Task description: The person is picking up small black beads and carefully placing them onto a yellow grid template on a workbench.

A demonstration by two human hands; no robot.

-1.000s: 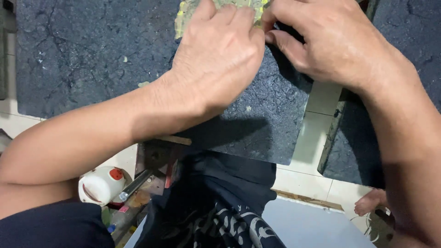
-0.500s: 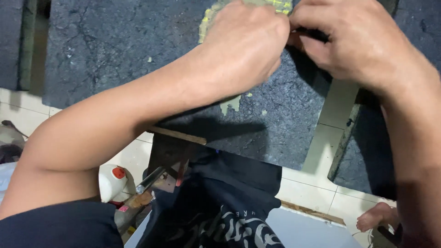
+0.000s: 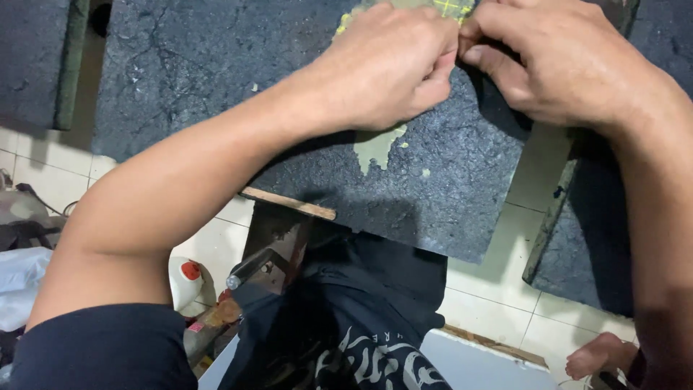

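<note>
Far out past my left elbow: white glue bottle (image 3: 185, 282) with a red cap on the tiled floor (image 3: 216, 249), well apart from the work. A thin wooden strip (image 3: 289, 204) sticks out beneath my left forearm, under the near edge of the dark slab (image 3: 180, 79).

Left hand (image 3: 386, 68) lies knuckles-up on the slab, fingers curled narrow, thumb and fingertips pinched toward the right. A torn yellow-green patch (image 3: 377, 144) shows just below it.

Right hand (image 3: 570, 61) meets the left, thumb tip against thumb tip, fingers bent narrow. Both pinch at the yellow-green sheet (image 3: 447, 7), which lies just beyond the fingertips at the top edge. Its long axis I cannot tell; most is cut off. Both hands are equally near.

Past my right wrist, a second dark slab (image 3: 599, 245).
</note>
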